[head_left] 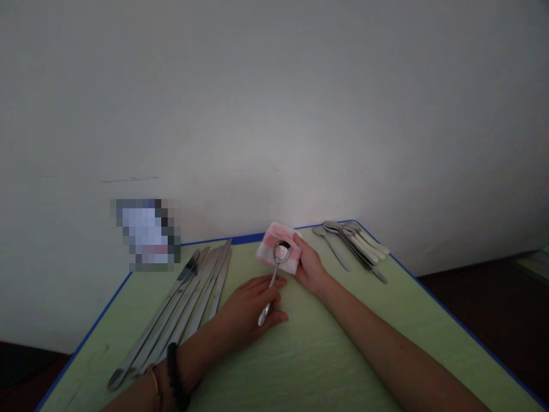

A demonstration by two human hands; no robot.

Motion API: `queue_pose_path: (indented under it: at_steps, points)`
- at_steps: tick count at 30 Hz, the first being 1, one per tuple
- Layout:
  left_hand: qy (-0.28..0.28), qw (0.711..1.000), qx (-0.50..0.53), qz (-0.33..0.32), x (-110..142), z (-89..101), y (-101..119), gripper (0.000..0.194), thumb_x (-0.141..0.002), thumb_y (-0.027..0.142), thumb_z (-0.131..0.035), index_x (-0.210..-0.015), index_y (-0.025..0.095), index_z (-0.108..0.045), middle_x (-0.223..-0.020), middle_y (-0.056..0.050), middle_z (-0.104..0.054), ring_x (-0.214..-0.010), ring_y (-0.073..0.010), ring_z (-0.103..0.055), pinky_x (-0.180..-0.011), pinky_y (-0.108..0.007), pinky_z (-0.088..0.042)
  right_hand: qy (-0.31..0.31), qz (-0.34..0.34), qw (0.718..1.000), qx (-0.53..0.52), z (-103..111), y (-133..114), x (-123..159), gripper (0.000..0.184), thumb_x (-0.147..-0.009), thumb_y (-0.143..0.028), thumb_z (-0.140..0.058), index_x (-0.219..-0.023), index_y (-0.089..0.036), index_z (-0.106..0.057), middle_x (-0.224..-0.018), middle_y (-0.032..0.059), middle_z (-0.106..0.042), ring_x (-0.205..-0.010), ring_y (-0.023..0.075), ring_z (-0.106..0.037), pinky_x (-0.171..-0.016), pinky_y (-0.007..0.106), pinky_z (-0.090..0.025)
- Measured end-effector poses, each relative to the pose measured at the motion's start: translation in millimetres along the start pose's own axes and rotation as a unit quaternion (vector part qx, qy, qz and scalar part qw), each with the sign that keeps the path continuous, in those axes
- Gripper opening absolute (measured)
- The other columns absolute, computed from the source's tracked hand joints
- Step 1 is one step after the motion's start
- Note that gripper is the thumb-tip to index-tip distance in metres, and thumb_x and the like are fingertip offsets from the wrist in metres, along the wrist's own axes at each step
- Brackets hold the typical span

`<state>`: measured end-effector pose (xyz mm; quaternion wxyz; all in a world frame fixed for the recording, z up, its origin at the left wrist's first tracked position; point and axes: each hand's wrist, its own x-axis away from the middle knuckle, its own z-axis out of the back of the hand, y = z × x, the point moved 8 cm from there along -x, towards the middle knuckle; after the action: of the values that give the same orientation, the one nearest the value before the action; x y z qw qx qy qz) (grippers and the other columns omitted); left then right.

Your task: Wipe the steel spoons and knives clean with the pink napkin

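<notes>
My left hand [255,300] grips a metal spoon [273,278] by its handle, with the bowl pointing away from me and facing up. Just behind the bowl, my right hand [311,266] holds a folded pink and white cloth [278,233] by its right side. The spoon's bowl overlaps the cloth in view; whether they touch I cannot tell. Left of my left hand lies a row of several long metal knives [189,303]. Beyond my right forearm rests a group of metal spoons [347,240] with several white-handled pieces of cutlery [369,247] beside them.
The light green table [326,355] has a blue edge and stands against a pale wall [274,114]. A pixelated, blurred object [146,232] is at the table's far left corner. Dark floor [472,297] shows at the right.
</notes>
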<state>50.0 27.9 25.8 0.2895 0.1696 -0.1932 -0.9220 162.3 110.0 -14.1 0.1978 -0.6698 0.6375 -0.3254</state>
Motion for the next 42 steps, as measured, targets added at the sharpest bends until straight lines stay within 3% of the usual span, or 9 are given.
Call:
queue_pose_path:
  at_steps: [8, 14, 18, 35, 42]
  points:
    - [-0.004, 1.000, 0.001, -0.005, 0, -0.1, 1, 0.015, -0.086, 0.030, -0.061, -0.077, 0.022, -0.052, -0.129, -0.008, -0.059, -0.122, -0.0232, -0.050, -0.102, -0.039, -0.042, -0.010, 0.001, 1.000, 0.001, -3, -2, 2, 0.024, -0.086, -0.033, -0.051, -0.088, -0.016, -0.068, -0.086, 0.0050, -0.073, -0.080, 0.0169, -0.066, -0.079, 0.028, -0.052]
    - [-0.011, 1.000, 0.000, -0.005, 1, -1.7, 0, 0.014, -0.085, 0.029, -0.061, -0.077, 0.022, -0.052, -0.128, -0.008, -0.059, -0.121, -0.0233, -0.051, -0.101, -0.040, -0.042, -0.064, -0.023, 0.997, 0.041, -16, 1, 9, 0.018, -0.081, -0.029, -0.060, -0.088, -0.015, -0.069, -0.084, 0.0050, -0.073, -0.073, 0.0159, -0.066, -0.071, 0.026, -0.052]
    - [-0.011, 1.000, -0.006, -0.003, 0, -1.4, 0, 0.016, -0.085, 0.031, -0.060, -0.077, 0.022, -0.051, -0.126, -0.008, -0.060, -0.120, -0.0239, -0.051, -0.100, -0.040, -0.042, -0.053, -0.032, 0.996, 0.067, -13, 3, 11, 0.014, -0.075, -0.026, -0.067, -0.083, -0.014, -0.069, -0.075, 0.0035, -0.072, -0.063, 0.0142, -0.063, -0.062, 0.025, -0.051]
    - [-0.013, 1.000, -0.011, -0.020, 1, -1.2, 2, 0.020, -0.084, 0.032, -0.063, -0.075, 0.021, -0.049, -0.128, -0.010, -0.059, -0.123, -0.0238, -0.049, -0.102, -0.039, -0.041, -0.079, -0.025, 0.992, 0.093, -13, 7, 9, 0.032, -0.062, -0.039, -0.079, -0.080, -0.015, -0.068, -0.068, 0.0003, -0.070, -0.057, 0.0114, -0.059, -0.055, 0.022, -0.047]
    - [-0.013, 1.000, -0.011, -0.022, 1, -2.6, 1, 0.019, -0.085, 0.032, -0.062, -0.076, 0.021, -0.049, -0.129, -0.010, -0.058, -0.123, -0.0244, -0.049, -0.103, -0.041, -0.041, -0.062, -0.017, 0.995, 0.070, -12, 6, 7, 0.025, -0.067, -0.034, -0.076, -0.078, -0.014, -0.067, -0.066, 0.0001, -0.069, -0.055, 0.0115, -0.059, -0.055, 0.023, -0.048]
